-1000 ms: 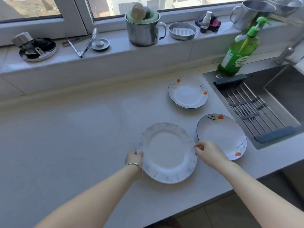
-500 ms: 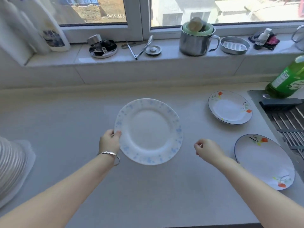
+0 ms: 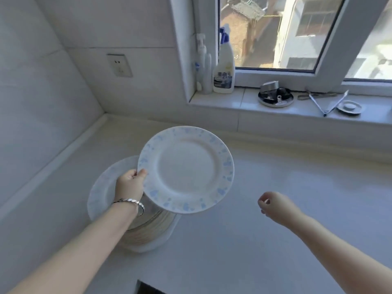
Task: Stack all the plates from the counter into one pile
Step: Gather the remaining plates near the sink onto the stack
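Observation:
My left hand (image 3: 130, 184) grips the left rim of a white plate with blue flecks (image 3: 186, 169) and holds it in the air, tilted a little. Below and to its left stands a tall pile of plates (image 3: 99, 189) on the counter near the corner; the held plate overlaps the pile's right side from above. My right hand (image 3: 275, 205) hovers over the counter to the right, fingers loosely curled, holding nothing. The two flowered plates are out of view.
The white counter (image 3: 275, 240) meets tiled walls at the left, with a wall socket (image 3: 119, 65). On the window sill stand spray and pump bottles (image 3: 223, 66), a metal dish with parts (image 3: 275, 96), tongs (image 3: 331, 102) and a small lid (image 3: 349, 107).
My left hand has lifted the blue-flecked plate and carried it left to above the pile. My right hand let go of it and my view swung left, away from the sink.

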### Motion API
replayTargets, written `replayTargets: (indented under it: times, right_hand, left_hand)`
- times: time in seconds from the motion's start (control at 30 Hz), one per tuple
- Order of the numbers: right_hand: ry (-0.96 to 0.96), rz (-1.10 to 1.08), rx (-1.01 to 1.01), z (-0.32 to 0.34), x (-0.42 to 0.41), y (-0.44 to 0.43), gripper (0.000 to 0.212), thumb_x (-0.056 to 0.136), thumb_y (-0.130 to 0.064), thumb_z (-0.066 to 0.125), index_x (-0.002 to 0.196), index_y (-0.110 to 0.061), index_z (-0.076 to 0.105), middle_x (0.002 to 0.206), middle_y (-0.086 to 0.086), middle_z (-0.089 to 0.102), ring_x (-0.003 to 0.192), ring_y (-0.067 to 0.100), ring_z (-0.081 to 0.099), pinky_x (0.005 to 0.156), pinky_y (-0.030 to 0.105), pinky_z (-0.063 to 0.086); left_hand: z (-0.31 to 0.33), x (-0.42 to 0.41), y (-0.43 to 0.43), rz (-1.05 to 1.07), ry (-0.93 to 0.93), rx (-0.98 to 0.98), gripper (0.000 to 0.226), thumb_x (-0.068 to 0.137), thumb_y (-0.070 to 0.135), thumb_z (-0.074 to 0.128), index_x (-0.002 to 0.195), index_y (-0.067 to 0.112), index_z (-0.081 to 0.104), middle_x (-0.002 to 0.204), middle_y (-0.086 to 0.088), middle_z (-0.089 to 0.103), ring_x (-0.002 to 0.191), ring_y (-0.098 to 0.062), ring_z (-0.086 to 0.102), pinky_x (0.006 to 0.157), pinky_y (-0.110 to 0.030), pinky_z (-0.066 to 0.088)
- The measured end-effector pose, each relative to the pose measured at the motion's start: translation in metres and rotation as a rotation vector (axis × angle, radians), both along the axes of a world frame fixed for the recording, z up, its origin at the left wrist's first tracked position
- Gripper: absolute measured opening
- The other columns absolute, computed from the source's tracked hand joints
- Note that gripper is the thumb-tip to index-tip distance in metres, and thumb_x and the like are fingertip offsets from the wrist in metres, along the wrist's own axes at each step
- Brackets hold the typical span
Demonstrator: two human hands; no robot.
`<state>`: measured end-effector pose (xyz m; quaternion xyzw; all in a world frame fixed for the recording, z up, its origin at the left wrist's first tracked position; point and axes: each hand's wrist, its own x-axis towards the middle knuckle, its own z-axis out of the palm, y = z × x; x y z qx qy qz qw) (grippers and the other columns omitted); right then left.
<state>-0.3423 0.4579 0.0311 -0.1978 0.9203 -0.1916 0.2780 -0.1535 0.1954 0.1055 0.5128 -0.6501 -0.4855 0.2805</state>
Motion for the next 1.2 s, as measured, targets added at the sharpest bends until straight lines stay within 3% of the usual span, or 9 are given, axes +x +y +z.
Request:
replayTargets:
  times: [0.13, 0.2, 0.27, 0.57, 0.7, 0.77, 0.83, 0.97, 1.2]
  right_hand:
    - [0.019, 0.057, -0.013, 0.008, 0.019, -0.073, 0.015, 0.089, -0.02, 0.045, 0.083, -0.023, 0.059, 0.093, 0.004, 0.072, 0.088, 0.024, 0.067, 0.075, 0.032, 0.054]
    - [0.035, 0.081, -0.001, 0.008, 0.026, -0.09, 0.016, 0.089, -0.02, 0.046, 0.084, -0.022, 0.061, 0.094, 0.005, 0.073, 0.088, 0.023, 0.067, 0.076, 0.032, 0.054]
    - [0.045, 0.108, 0.015, 0.006, 0.033, -0.11, 0.017, 0.089, -0.02, 0.046, 0.086, -0.02, 0.063, 0.094, 0.005, 0.073, 0.088, 0.023, 0.067, 0.078, 0.033, 0.055]
    - [0.05, 0.147, 0.06, 0.007, 0.047, -0.144, 0.017, 0.09, -0.019, 0.044, 0.083, -0.02, 0.06, 0.093, 0.005, 0.073, 0.085, 0.023, 0.068, 0.073, 0.032, 0.055]
    - [0.042, 0.155, 0.087, 0.003, 0.05, -0.146, 0.017, 0.089, -0.019, 0.043, 0.081, -0.021, 0.059, 0.094, 0.005, 0.073, 0.086, 0.024, 0.068, 0.072, 0.032, 0.055]
    - [0.035, 0.149, 0.102, 0.0, 0.051, -0.144, 0.018, 0.088, -0.02, 0.043, 0.08, -0.022, 0.058, 0.093, 0.004, 0.073, 0.084, 0.023, 0.068, 0.071, 0.032, 0.055]
    - [0.034, 0.153, 0.117, -0.003, 0.052, -0.142, 0.018, 0.088, -0.02, 0.042, 0.08, -0.022, 0.058, 0.093, 0.005, 0.073, 0.085, 0.024, 0.068, 0.072, 0.033, 0.056]
    - [0.033, 0.162, 0.142, -0.006, 0.054, -0.138, 0.018, 0.088, -0.02, 0.042, 0.082, -0.021, 0.059, 0.094, 0.006, 0.073, 0.086, 0.025, 0.068, 0.073, 0.033, 0.055]
    - [0.024, 0.185, 0.164, -0.014, 0.057, -0.136, 0.018, 0.088, -0.019, 0.041, 0.083, -0.019, 0.058, 0.094, 0.007, 0.073, 0.084, 0.025, 0.068, 0.07, 0.029, 0.054]
  left_hand:
    - [0.0, 0.052, -0.059, 0.077, -0.015, 0.04, 0.03, 0.085, 0.014, 0.059, 0.056, 0.014, 0.053, 0.073, -0.012, 0.047, 0.07, -0.021, 0.04, 0.052, -0.029, 0.026]
    - [-0.002, 0.067, -0.07, 0.092, -0.044, 0.064, 0.017, 0.07, 0.025, 0.06, 0.066, 0.01, 0.055, 0.076, -0.011, 0.043, 0.073, -0.021, 0.037, 0.054, -0.029, 0.023]
    - [-0.009, 0.083, -0.087, 0.102, -0.051, 0.1, 0.024, 0.06, 0.029, 0.052, 0.075, 0.011, 0.053, 0.076, -0.01, 0.042, 0.073, -0.02, 0.036, 0.059, -0.029, 0.024]
    - [-0.044, 0.114, -0.122, 0.099, -0.111, 0.24, 0.023, 0.057, 0.03, 0.054, 0.07, 0.011, 0.054, 0.074, -0.013, 0.049, 0.073, -0.022, 0.047, 0.07, -0.035, 0.04]
    - [-0.039, 0.114, -0.132, -0.02, -0.352, 0.181, 0.024, 0.056, 0.035, 0.051, 0.062, 0.012, 0.053, 0.067, -0.016, 0.058, 0.064, -0.027, 0.062, 0.074, -0.049, 0.057]
    - [-0.029, 0.113, -0.128, -0.108, -0.49, 0.112, 0.032, 0.059, 0.041, 0.051, 0.056, 0.01, 0.049, 0.061, -0.015, 0.061, 0.059, -0.031, 0.065, 0.069, -0.042, 0.058]
    - [-0.024, 0.112, -0.127, -0.194, -0.664, 0.003, 0.047, 0.069, 0.054, 0.054, 0.056, 0.009, 0.049, 0.056, -0.012, 0.061, 0.059, -0.029, 0.065, 0.064, -0.035, 0.054]
    - [-0.024, 0.11, -0.13, -0.296, -0.916, -0.172, 0.05, 0.087, 0.054, 0.048, 0.061, 0.011, 0.05, 0.059, -0.007, 0.057, 0.069, -0.029, 0.062, 0.061, -0.029, 0.04]
    - [-0.029, 0.11, -0.127, -0.389, -1.127, -0.275, 0.055, 0.092, 0.056, 0.035, 0.061, 0.013, 0.051, 0.062, -0.003, 0.055, 0.073, -0.027, 0.056, 0.063, -0.026, 0.038]
